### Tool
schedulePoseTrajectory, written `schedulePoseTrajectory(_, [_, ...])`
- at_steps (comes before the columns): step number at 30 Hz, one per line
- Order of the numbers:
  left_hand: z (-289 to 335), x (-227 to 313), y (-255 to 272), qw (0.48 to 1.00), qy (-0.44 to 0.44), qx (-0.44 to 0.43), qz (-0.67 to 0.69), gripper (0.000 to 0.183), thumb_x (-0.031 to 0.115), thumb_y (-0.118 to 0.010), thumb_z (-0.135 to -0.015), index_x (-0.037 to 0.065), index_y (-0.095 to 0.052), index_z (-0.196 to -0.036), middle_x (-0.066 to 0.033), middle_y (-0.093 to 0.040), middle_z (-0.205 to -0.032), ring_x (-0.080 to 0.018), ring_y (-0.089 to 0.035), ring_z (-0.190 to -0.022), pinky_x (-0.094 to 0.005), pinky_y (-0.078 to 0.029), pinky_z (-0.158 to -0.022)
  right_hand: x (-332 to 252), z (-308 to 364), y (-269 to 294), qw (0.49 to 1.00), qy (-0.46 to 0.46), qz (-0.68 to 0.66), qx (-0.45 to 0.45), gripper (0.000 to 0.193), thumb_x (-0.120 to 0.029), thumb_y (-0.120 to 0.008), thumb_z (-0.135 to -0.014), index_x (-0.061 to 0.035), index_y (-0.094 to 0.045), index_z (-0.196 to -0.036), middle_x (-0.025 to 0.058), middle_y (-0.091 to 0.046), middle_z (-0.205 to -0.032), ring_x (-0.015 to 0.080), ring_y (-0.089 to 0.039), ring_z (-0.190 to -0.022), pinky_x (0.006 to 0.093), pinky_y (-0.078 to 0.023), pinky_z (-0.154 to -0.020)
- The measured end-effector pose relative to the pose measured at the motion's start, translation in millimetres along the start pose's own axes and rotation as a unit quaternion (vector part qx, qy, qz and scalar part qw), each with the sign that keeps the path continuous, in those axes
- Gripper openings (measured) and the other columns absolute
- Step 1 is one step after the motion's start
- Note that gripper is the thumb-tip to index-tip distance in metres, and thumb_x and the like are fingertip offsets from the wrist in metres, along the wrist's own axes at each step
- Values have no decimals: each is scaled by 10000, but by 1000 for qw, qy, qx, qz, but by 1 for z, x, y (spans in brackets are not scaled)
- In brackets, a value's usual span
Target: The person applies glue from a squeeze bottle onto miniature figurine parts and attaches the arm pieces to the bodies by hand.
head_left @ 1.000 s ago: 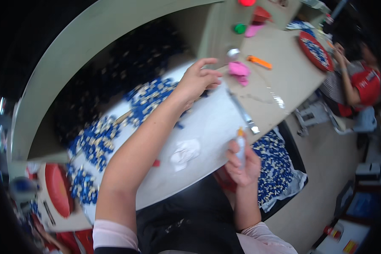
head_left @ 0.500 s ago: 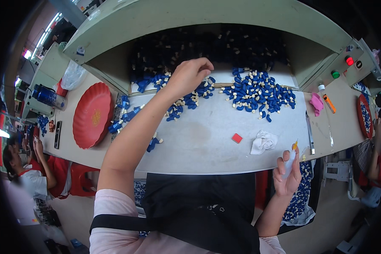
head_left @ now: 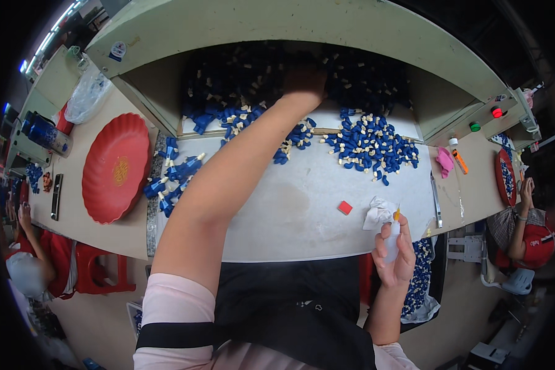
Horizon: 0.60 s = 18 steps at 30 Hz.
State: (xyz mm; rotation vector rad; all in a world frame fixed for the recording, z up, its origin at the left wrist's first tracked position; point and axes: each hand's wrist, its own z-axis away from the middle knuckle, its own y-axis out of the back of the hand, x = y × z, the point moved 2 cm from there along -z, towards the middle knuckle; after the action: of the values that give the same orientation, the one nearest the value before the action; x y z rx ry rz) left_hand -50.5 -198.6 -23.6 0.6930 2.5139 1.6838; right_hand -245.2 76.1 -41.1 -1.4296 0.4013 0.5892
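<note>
Left hand (head_left: 303, 81) reaches far forward into the dark recess at the back of the bench (head_left: 302, 209), over the heap of blue parts (head_left: 246, 74) stored there. Fingers lie in shadow among the parts; cannot tell whether they are open or closed on anything. More blue parts with pale tips lie just below the wrist on both sides; a spread cluster (head_left: 371, 145) sits to the right of the forearm, and a smaller group (head_left: 172, 176) to its left.

Right hand (head_left: 393, 259) is held at the near bench edge, well apart from the left. Its fingers (head_left: 381, 254) are wrapped round a small clear bottle (head_left: 393, 237) with an orange tip, held upright, tip pointing away from the body. Just beyond the tip lies a crumpled white tissue (head_left: 377, 213); a small red square (head_left: 345, 208) lies left of that.

Red plate (head_left: 114, 166) sits far left of the forearm.
</note>
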Motion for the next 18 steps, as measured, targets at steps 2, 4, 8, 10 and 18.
schedulePoseTrajectory(2, [-1,6,-9,996,-2,21,-87,230,248,-616,-705,89,-612,-871,-113,-593,-861,-264,-568,-818,-359,-462,-728,-2,-1,-1,1000,0,9,-3,358,-126,-508,-805,-66,-373,-1131,131,-498,-878,171,-484,-566,221,-394,-362])
schedulePoseTrajectory(4, [-3,9,-8,988,-29,26,-150,278,285,-643,-674,91,-609,-870,-107,-589,-860,-269,-564,-824,-367,-459,-727,-1,-1,1,1000,4,12,-3,355,-130,-510,-804,-65,-378,-1127,134,-498,-881,172,-486,-568,221,-394,-363])
schedulePoseTrajectory(8, [8,-5,16,1000,-10,5,-23,355,297,-626,-690,89,-564,-970,-107,-593,-869,-261,-569,-822,-355,-460,-724,5,-3,0,999,-8,16,-30,373,-109,-464,-824,-70,-348,-1176,150,-465,-924,164,-464,-599,219,-407,-390])
schedulePoseTrajectory(10, [24,-10,36,996,35,-4,78,386,288,-622,-703,93,-536,-1025,-111,-594,-872,-252,-572,-825,-351,-463,-723,7,-3,-6,999,-21,23,-27,381,-108,-474,-814,-67,-353,-1173,150,-465,-932,165,-468,-604,222,-412,-398])
schedulePoseTrajectory(18, [183,44,104,544,249,-206,775,498,184,-541,-812,99,-336,-1258,-135,-549,-969,-181,-557,-878,-277,-481,-731,10,12,-34,970,87,224,35,358,-29,-513,-735,10,-421,-1079,177,-503,-974,221,-553,-671,270,-475,-491])
